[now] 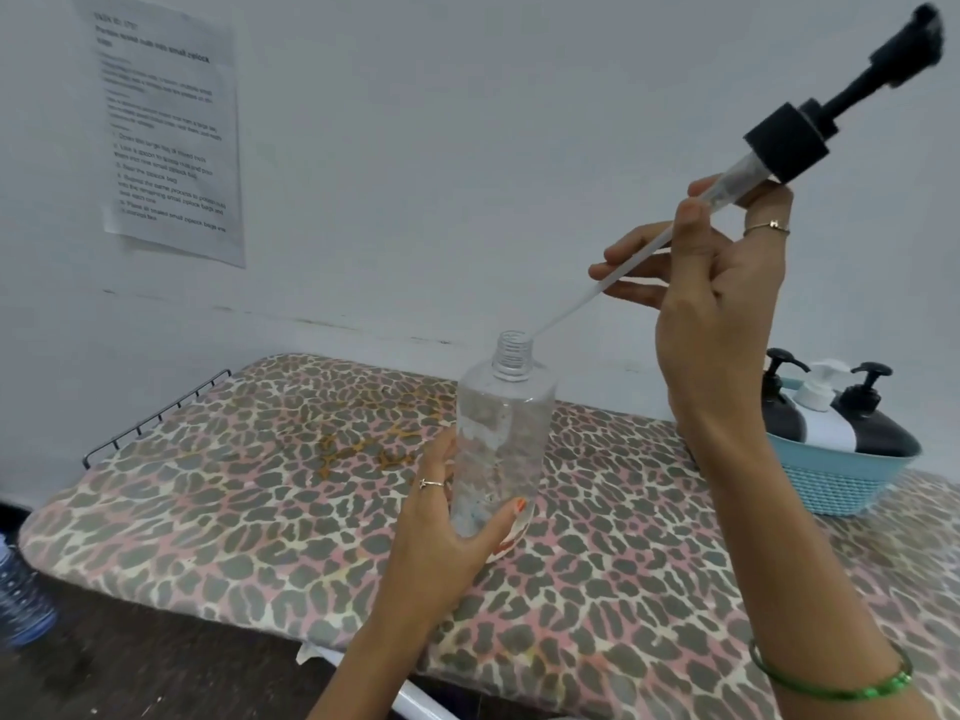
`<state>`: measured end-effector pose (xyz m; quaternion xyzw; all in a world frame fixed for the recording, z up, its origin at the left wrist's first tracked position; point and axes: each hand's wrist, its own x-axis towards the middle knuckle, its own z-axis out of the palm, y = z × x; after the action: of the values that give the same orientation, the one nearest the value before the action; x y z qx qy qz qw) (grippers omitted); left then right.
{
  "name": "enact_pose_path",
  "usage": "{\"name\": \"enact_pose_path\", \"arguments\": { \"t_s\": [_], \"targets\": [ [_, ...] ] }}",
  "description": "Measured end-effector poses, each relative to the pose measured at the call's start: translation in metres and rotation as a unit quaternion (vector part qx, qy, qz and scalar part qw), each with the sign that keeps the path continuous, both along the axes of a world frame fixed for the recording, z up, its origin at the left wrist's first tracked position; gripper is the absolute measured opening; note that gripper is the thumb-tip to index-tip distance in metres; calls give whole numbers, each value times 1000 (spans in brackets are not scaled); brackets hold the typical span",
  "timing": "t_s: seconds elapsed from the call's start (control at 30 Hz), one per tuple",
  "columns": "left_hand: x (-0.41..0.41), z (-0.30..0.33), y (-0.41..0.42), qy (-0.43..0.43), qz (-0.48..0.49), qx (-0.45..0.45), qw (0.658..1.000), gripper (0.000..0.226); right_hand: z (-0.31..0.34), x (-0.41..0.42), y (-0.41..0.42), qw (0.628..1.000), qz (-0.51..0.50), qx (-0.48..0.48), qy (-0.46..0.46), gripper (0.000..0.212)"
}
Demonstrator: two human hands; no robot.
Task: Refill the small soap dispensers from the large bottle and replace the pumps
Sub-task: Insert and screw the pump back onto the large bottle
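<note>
A clear plastic bottle (501,433) with an open threaded neck stands upright on the leopard-print board (234,511). My left hand (447,522) grips the bottle's lower part. My right hand (722,283) holds a black pump (789,142) up and to the right, pinching the clear stem just below its collar. The pump is tilted, and the tip of its long thin tube reaches the rim of the bottle's mouth. The bottle looks almost empty, with droplets on its wall.
A light blue basket (836,480) at the right holds two black pump dispensers (878,423) and a white one (821,407). A wire rack edge (150,418) sticks out at the board's far left. A printed sheet (166,127) hangs on the wall. A blue-capped bottle (21,600) stands at the left edge.
</note>
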<state>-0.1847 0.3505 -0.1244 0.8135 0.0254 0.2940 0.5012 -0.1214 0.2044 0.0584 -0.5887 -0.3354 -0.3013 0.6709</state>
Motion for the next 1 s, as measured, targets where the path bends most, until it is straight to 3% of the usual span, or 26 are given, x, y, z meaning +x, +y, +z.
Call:
{"name": "enact_pose_path", "arguments": {
  "t_s": [0.3,0.53,0.77,0.87,1.0],
  "targets": [
    [2,-3,1,-7,-3,19,1000,76,10,15,6,998,6,-63,2,9],
    [3,-5,1,-11,-8,31,999,79,-14,31,33,971,8,-235,47,7],
    [6,-8,1,-7,4,54,999,79,-46,26,32,961,78,-233,124,14],
    [5,-7,1,-8,8,56,998,80,-56,23,27,951,111,-247,149,29],
    [5,-4,-1,-5,8,52,999,79,-67,22,22,951,121,-228,172,70]
  ]
}}
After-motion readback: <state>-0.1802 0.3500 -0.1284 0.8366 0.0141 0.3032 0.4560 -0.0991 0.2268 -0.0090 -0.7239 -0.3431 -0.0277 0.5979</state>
